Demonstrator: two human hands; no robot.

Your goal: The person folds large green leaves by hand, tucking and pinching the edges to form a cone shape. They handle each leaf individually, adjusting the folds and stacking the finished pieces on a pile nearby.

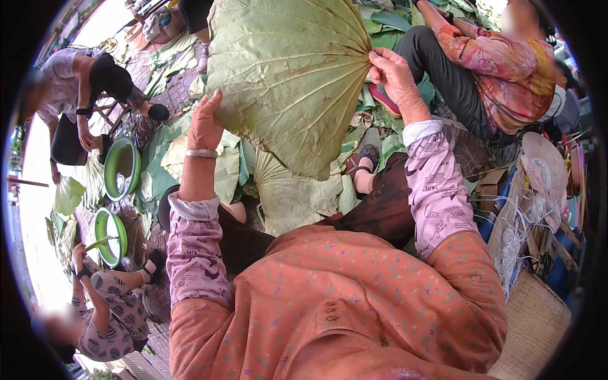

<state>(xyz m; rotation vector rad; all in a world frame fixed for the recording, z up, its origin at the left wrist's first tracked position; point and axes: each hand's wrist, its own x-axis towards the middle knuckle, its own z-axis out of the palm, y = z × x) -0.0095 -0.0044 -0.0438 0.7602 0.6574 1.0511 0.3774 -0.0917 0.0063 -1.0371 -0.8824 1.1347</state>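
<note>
A large, pale green lotus leaf [285,88], with brown stains and ribs fanning out from its right side, is held up in front of me. Its left edge is gripped by my left hand [206,123], whose fingers are partly hidden by the leaf. At the point where the ribs meet, my right hand [396,79] pinches it between thumb and fingers. Below it, between my legs, lie more flattened leaves [291,199], one with its ribs showing.
Leaves cover the paving around my feet. Two green-rimmed basins [103,235] stand at the left, near two people, one bent forward, one seated. Another person in a colourful top [484,69] sits close at the far right. White plastic strips [510,244] and a woven mat [532,329] lie at my right.
</note>
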